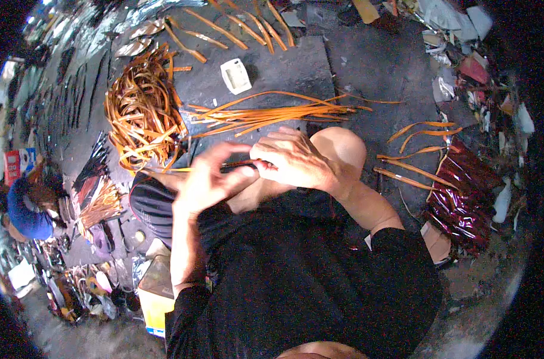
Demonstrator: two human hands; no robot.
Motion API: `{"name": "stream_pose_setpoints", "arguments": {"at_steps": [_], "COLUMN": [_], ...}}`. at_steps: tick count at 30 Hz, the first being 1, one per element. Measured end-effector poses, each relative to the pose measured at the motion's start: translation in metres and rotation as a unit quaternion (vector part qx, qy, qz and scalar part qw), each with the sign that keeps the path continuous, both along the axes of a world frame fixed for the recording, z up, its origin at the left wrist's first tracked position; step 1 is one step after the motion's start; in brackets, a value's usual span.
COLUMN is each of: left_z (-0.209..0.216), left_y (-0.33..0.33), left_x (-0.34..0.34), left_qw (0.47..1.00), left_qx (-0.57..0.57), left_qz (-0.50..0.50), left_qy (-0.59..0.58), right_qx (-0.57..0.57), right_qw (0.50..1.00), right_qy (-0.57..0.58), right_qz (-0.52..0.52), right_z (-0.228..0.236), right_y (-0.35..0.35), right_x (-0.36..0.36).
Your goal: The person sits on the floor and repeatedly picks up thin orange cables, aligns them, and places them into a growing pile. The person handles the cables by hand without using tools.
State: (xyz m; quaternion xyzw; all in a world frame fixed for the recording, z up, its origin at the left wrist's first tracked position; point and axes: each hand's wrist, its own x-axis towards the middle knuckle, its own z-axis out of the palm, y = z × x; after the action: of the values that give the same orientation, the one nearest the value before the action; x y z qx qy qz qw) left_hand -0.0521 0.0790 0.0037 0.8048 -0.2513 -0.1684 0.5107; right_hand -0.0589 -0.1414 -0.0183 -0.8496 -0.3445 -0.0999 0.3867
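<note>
My left hand (209,179) and my right hand (296,158) meet in front of my raised knee (341,146), both pinching a thin dark stick-like strip (239,164) that runs between them. The fingers of the left hand are partly spread while thumb and forefinger grip the strip. Beyond the hands lies a bundle of long orange strips (266,113) on the dark floor. A tangled heap of orange strips (143,116) sits at the left.
A small white box (236,76) lies beyond the bundle. Loose orange strips (418,128) and a shiny dark red foil sheet (463,191) are at the right. Another person in blue (24,212) sits at the far left. A yellow box (154,296) stands near my left elbow.
</note>
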Motion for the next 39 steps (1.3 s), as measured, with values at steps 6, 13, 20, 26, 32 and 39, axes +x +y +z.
{"name": "stream_pose_setpoints", "arguments": {"at_steps": [6,13,20,26,32,39], "left_z": [-0.02,-0.027,-0.03,-0.036,-0.044,-0.019], "left_y": [-0.039,-0.044,-0.047,-0.049,-0.043,-0.079], "left_x": [-0.009,-0.004,-0.007,-0.006,-0.001,0.009], "left_qw": [0.985,0.954,0.935,0.935,0.952,0.984], "left_qx": [0.01,0.006,0.003,0.032,0.004,-0.03], "left_qz": [0.088,0.084,0.094,0.088,0.158,0.101], "left_qy": [-0.149,-0.288,-0.342,-0.342,-0.263,-0.144], "right_qx": [0.019,0.018,-0.003,0.003,0.011,-0.086], "right_qw": [0.996,0.995,0.995,0.989,0.967,0.992], "right_qy": [0.08,0.089,0.092,0.131,0.203,0.05], "right_qz": [-0.045,-0.031,-0.037,-0.062,-0.156,-0.074], "right_z": [0.015,0.03,0.041,0.046,0.059,0.038], "right_y": [-0.025,-0.034,-0.048,-0.072,-0.114,-0.076], "right_x": [0.002,0.006,0.003,-0.006,-0.011,-0.006]}}
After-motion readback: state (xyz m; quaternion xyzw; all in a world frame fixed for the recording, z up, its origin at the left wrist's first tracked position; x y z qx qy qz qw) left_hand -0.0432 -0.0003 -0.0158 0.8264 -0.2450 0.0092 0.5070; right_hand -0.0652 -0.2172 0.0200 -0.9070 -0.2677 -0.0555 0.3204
